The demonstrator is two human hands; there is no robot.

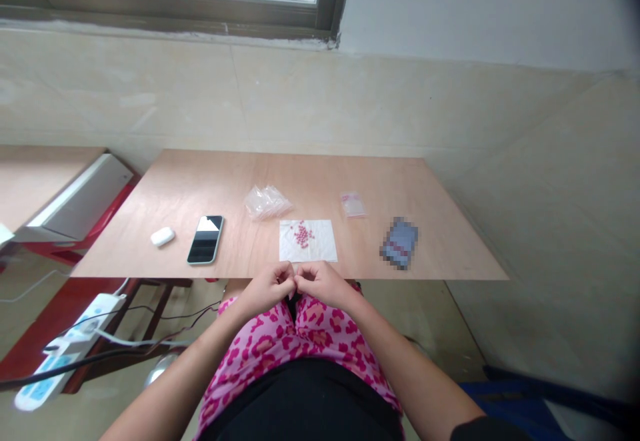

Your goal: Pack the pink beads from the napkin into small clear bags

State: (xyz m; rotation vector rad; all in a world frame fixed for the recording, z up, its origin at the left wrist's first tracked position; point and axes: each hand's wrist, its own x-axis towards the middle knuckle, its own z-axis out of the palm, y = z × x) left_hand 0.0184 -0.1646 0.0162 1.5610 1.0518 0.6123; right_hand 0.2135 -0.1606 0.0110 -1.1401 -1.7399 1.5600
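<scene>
Fingers curled in a pinch, my left hand [274,285] is at the table's front edge. My right hand [320,282] meets it there, its thumb and forefinger also pinched. Whatever sits between the fingertips is too small or hidden to make out. Just beyond both hands lies a white paper sheet [323,247] with a cluster of small pink-red beads [303,235] on it. A pile of clear plastic bags [267,202] rests behind the sheet to the left. Behind it to the right is a small clear bag [353,205] with some pink in it.
A phone [205,240] and a white earbud case [163,237] lie left on the wooden table [200,174]. A pixelated blue-grey item [399,243] lies right. Below left, a power strip [75,347] with cables rests on a red stool [40,334].
</scene>
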